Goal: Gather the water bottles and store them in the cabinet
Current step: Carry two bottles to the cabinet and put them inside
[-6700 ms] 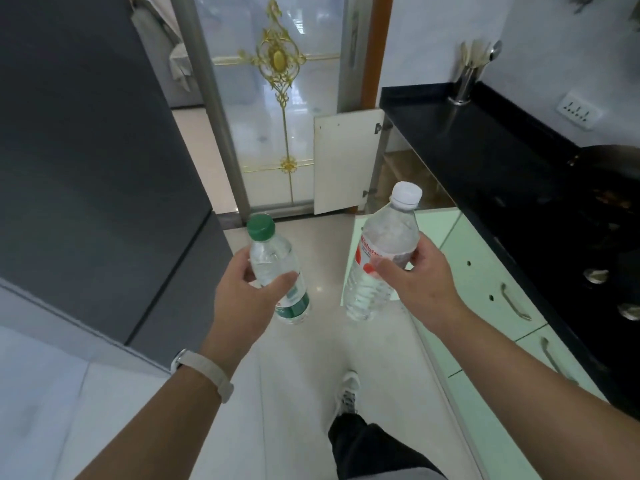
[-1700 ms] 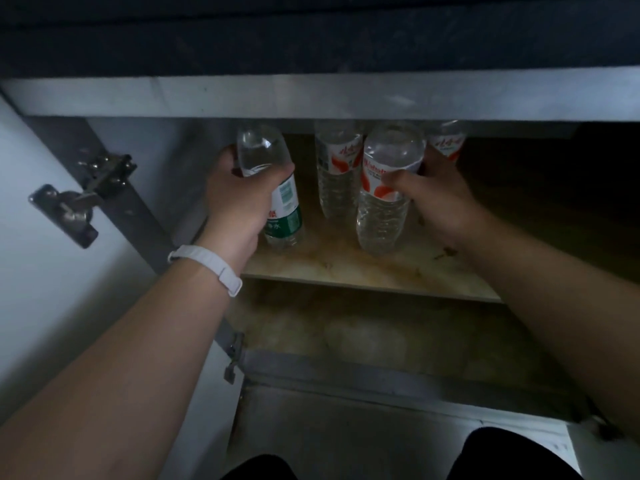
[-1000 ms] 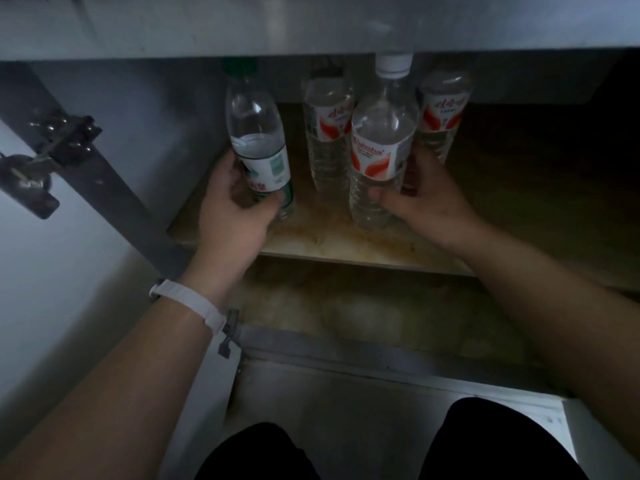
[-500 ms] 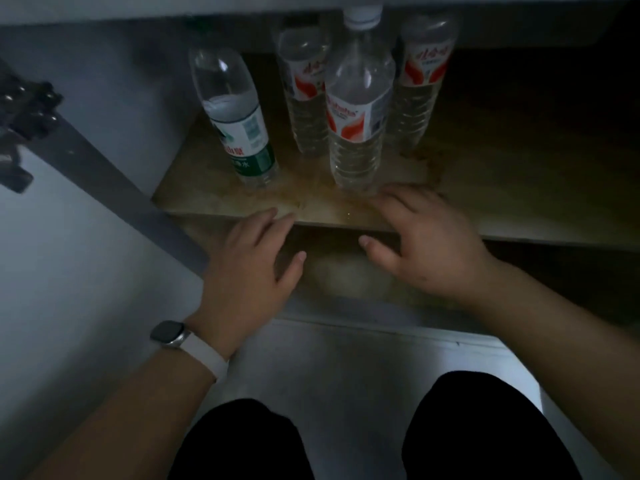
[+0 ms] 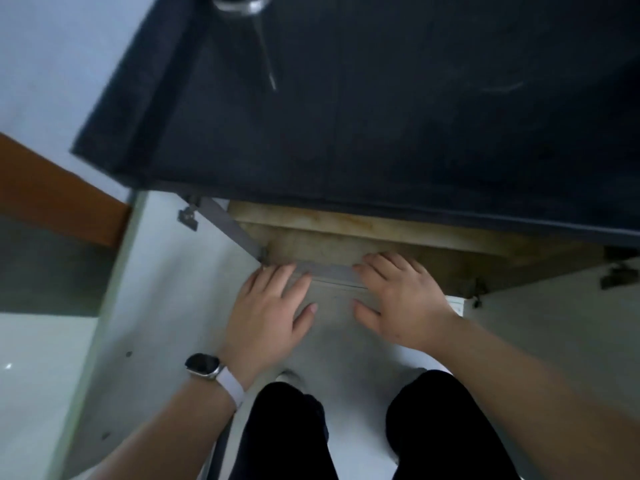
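I look steeply down at the open cabinet (image 5: 346, 237) under the black countertop (image 5: 381, 116). Only the front strips of its stained wooden shelves show; the water bottles are hidden behind the counter edge. My left hand (image 5: 268, 313), with a watch on its wrist, hovers palm down with fingers spread in front of the cabinet's lower frame. My right hand (image 5: 401, 299) is beside it, also spread and holding nothing, its fingertips over the frame edge.
The left cabinet door (image 5: 156, 306) stands swung open with its hinge showing; a second door (image 5: 561, 334) is open on the right. A metal utensil holder (image 5: 242, 3) sits at the counter's far edge. My knees in black trousers (image 5: 374, 431) are below, over pale floor.
Both hands let go of the bottles on the shelf and drew back out of the cabinet. My view has risen, so the countertop now hides the bottles.
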{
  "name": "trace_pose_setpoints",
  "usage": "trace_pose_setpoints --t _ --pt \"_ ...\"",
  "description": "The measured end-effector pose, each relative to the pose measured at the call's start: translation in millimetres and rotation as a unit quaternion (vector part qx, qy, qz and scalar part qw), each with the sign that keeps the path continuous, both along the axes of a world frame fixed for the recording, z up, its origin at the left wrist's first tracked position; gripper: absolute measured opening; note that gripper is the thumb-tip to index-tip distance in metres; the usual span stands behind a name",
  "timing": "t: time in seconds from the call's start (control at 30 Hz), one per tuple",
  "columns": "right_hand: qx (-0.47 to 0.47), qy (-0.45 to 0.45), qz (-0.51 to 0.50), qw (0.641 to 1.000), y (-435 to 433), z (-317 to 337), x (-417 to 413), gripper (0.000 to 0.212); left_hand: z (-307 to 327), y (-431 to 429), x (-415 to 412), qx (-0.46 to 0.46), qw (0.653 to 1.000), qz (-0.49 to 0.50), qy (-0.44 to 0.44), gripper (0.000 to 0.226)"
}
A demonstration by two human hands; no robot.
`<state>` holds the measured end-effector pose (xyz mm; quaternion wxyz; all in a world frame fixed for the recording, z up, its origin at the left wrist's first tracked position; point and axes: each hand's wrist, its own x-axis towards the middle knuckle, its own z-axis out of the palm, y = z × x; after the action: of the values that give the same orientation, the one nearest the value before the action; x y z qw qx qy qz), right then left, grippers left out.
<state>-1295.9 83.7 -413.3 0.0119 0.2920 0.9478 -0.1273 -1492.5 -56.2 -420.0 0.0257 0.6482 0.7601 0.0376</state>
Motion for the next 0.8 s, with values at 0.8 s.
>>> trace_pose_setpoints --t 0.8 --pt "0.17 0.081 -0.05 0.981 27.9 350.6 82.8 0.056 348.4 56.6 62.4 0.187 0.974 -0.092 0.084 0.05"
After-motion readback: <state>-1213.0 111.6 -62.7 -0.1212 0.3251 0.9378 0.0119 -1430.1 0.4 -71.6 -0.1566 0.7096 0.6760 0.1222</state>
